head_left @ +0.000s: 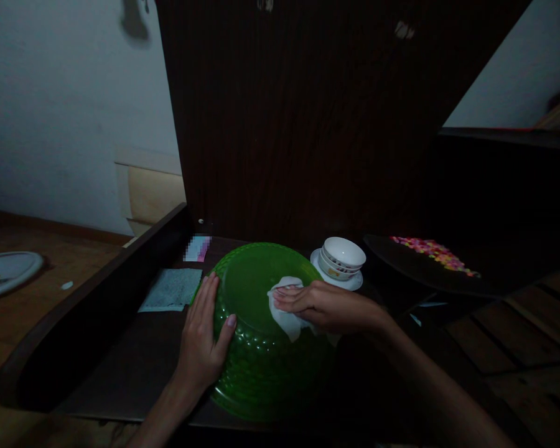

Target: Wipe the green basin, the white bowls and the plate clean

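A green plastic basin (247, 286) with a textured side lies upside down on the dark wooden surface, its flat bottom facing up and tilted toward me. My left hand (205, 336) rests on its left side, the thumb spread from the other fingers. Against the right part of the basin's bottom, my right hand (317, 305) presses a crumpled white cloth (287, 320), with its fingers together on the cloth.
Stacked white bowls (343, 255) stand on a white plate (353, 284) behind the basin. A folded grey-green cloth (172, 289) and a small packet (197, 248) lie to the left. Colourful petal-like pieces (434, 252) lie on a dark surface at right. A raised wooden edge (98, 292) runs along the left.
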`<state>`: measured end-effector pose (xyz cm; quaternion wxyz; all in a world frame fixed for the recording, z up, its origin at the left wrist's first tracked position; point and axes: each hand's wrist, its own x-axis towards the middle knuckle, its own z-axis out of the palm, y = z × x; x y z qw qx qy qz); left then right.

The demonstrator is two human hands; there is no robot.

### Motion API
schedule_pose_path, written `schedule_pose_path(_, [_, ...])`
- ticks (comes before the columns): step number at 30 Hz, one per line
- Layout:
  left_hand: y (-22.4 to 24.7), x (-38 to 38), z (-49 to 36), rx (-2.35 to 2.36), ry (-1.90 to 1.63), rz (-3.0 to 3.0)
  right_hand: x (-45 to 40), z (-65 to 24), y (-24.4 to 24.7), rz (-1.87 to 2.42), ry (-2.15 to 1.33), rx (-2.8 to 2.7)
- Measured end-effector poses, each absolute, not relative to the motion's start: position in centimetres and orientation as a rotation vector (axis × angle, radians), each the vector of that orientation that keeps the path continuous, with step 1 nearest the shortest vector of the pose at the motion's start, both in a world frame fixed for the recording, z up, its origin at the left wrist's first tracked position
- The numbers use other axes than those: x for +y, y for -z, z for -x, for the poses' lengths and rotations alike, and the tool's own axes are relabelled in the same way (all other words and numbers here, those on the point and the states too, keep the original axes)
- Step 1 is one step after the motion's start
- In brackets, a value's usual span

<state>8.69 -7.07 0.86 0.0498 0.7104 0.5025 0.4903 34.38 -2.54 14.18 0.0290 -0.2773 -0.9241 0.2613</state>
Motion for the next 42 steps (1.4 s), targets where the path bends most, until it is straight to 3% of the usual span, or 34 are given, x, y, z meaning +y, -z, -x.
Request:
schedule_pose_path(11, [-0.6,-6.9,-8.6,1.522,-1.508,-2.181,-1.2,-27.7,-13.0,0.762,-0.317,-2.99])
schedule_pose_path(24, [-0.7,-6.8,-8.3,1.56,-1.448,-2.194,4.6,-29.9,-12.9,1.104,-0.306,-2.816])
schedule_pose_path(33, [-0.8,-6.9,-8.4,1.541,-1.479,-2.17,1.4,-35.8,-12.7,1.238,-0.435,-2.675])
schedule_pose_path(42, [-0.6,-6.9,-8.6,1.528,-1.519,-2.149,-2.2,-35.8,-14.0,0.884,-0.868,-2.826])
